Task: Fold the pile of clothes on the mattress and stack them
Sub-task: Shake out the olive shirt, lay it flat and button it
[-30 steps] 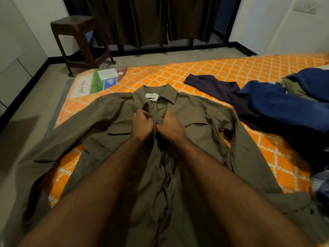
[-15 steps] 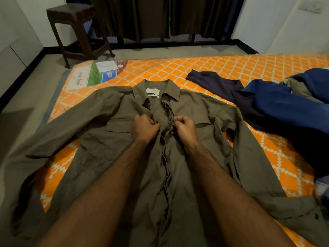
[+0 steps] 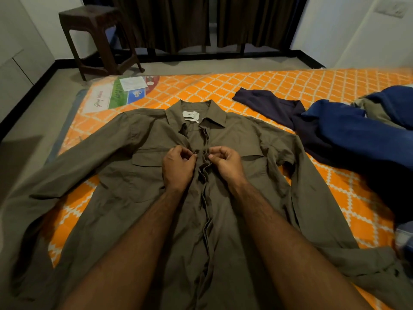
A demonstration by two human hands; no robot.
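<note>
Olive cotton shirt (image 3: 223,198), one, lies face up and spread flat on the orange patterned mattress (image 3: 279,86), collar away from you, both sleeves out. Your left hand (image 3: 177,167) and right hand (image 3: 225,163) rest on the chest at either side of the placket, each with fingers curled and pinching its edge just below two visible buttons. Unfolded pile (image 3: 357,135) at your right: one dark navy garment, one blue, one olive piece partly buried; its far side is cut off by the frame edge. One brown stool (image 3: 98,39) stands on the floor beyond the mattress. Shirt hem is hidden under your forearms.
</note>
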